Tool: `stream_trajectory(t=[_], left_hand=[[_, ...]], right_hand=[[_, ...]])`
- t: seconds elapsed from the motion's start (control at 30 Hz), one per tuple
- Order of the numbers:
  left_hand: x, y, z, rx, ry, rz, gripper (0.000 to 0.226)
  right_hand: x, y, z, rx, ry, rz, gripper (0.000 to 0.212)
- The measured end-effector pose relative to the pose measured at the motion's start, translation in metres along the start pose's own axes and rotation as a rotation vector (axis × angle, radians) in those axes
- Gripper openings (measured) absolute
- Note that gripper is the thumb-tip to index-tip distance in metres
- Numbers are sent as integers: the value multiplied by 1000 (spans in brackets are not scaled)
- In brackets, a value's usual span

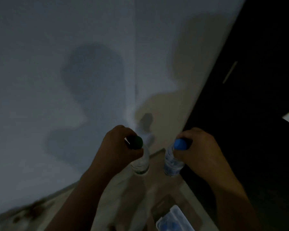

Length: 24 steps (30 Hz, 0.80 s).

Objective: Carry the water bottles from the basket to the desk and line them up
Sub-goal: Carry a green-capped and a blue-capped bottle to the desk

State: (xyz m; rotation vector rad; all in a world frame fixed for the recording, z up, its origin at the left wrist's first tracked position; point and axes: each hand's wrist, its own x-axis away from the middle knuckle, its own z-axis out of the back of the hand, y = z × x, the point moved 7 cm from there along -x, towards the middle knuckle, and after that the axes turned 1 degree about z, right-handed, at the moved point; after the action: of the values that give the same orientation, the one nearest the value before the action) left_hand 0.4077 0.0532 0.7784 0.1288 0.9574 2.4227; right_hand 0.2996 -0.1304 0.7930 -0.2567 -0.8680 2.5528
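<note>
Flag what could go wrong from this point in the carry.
1. Both bottles hang from grips near the cap: left hand on the green-capped bottle, right hand on the blue-capped bottle. Either might slip or swing.
2. The blue-capped bottle hangs close to the dark furniture and could knock its edge.
3. The view is dim; the basket on the floor below could be kicked.

Pretty dim, smeary shot. The basket gets chopped off by the bottom edge, contents just blue blobs. The left hand covers the neck of the green-capped bottle, the right hand that of the blue-capped bottle; labels unreadable.
</note>
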Motion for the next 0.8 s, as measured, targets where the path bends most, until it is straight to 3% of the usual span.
stream_trajectory(t=[0.23,0.4,0.57,0.8], left_hand=[[50,-45,62,-14,222,216,26],[101,-77,102,-69,350,339,23],[197,-111,161,-84,581,535,22],[340,-134,214,-126,775,757,21]], right_hand=[[-24,-73,-50,29,-225,301,6],[-12,-134,-95,53,-329,486,11],[33,-219,-146,30,-475,679,13],[138,-308,-198,-38,-647,903,13]])
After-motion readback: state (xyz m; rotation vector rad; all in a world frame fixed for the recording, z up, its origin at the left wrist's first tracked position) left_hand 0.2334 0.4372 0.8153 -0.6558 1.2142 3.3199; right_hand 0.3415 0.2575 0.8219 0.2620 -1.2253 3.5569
